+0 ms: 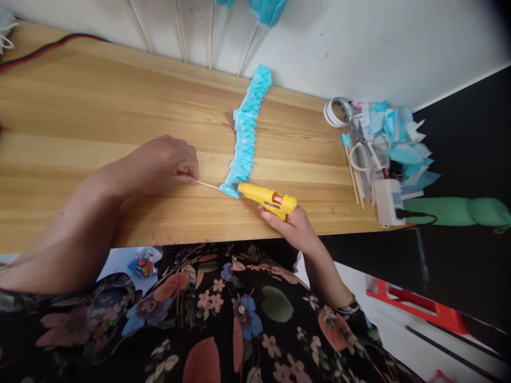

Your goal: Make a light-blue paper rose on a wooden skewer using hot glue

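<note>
My left hand [165, 162] rests on the wooden table [80, 122] and pinches the end of a thin wooden stick [207, 184]. The stick runs right into the near end of a long strip of folded light-blue paper [246, 133] that lies across the table toward the wall. My right hand [293, 226] grips a yellow glue gun [267, 198] at the table's front edge. Its nozzle points left and touches the blue strip where the stick enters it.
At the table's right end lie a tape roll [338, 111], scissors [369, 154], loose blue paper scraps [403, 143], spare sticks [353, 178] and a white power box [388, 202]. More sticks [179, 32] lean on the wall. A red cable [51, 47] crosses the far left corner.
</note>
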A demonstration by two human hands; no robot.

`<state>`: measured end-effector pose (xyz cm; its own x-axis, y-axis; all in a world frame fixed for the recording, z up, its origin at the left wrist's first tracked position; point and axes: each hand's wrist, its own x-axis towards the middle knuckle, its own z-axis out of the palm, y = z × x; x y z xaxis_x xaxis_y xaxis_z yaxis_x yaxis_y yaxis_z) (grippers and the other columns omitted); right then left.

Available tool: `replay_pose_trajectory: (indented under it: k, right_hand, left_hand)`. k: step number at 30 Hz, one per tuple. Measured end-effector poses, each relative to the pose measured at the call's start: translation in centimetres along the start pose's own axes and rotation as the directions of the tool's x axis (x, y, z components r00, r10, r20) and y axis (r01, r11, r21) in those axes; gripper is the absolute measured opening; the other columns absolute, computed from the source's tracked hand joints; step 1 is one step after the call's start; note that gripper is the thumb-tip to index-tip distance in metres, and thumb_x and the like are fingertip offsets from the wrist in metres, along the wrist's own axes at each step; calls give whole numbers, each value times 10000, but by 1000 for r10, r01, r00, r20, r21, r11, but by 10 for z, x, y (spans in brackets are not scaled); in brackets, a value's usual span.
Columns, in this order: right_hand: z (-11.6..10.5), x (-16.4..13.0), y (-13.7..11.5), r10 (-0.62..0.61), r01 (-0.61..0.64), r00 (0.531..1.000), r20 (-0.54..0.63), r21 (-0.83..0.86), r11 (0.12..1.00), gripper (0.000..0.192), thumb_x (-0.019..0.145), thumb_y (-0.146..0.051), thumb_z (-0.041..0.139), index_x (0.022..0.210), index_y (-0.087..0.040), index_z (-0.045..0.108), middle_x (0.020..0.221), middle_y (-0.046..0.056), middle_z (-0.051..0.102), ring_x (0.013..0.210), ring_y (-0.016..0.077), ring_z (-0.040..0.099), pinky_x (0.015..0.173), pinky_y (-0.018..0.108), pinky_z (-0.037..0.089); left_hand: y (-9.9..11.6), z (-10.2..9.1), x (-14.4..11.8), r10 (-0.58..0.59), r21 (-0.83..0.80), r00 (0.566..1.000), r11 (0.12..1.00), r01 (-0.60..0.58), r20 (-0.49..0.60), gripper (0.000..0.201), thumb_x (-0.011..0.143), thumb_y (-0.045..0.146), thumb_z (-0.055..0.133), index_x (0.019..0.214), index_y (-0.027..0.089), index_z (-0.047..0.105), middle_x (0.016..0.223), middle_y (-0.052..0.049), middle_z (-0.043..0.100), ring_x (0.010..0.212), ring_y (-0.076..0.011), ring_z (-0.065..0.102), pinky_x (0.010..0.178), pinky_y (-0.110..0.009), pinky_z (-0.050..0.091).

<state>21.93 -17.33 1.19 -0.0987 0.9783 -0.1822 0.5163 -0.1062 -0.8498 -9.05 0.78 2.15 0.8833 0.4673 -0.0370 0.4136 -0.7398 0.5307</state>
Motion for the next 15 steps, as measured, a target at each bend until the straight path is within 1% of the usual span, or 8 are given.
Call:
replay_pose_trajectory:
  k: [4,10,15]
  right_hand:
    - [1,1,-2,-1,1,1000,-11,-44,999,278,946,-468,694,1005,-221,807,990,71,842,878,244,774,809,366,577]
    - [2,1,-3,-30,28,999,-26,-76,997,292,949,-467,677,993,-205,800,991,83,836,881,249,775,804,360,575]
    - [-1,0,-4,-50,48,998,-26,-90,995,289,952,-474,672,930,-206,774,929,75,821,823,234,753,763,344,570]
  left_hand:
    - [-2,1,-1,37,4,999,999,-37,-22,339,984,330,537,749,195,740,818,-84,740,781,-213,627,785,-349,426]
    - [-10,4,-2,122,21,990,992,-120,-73,379,1035,353,517,758,206,731,784,-42,723,736,-190,623,736,-321,422]
    - [-12,5,-2,132,38,988,991,-129,-83,371,1038,358,528,757,212,722,779,-36,713,731,-194,619,725,-330,415]
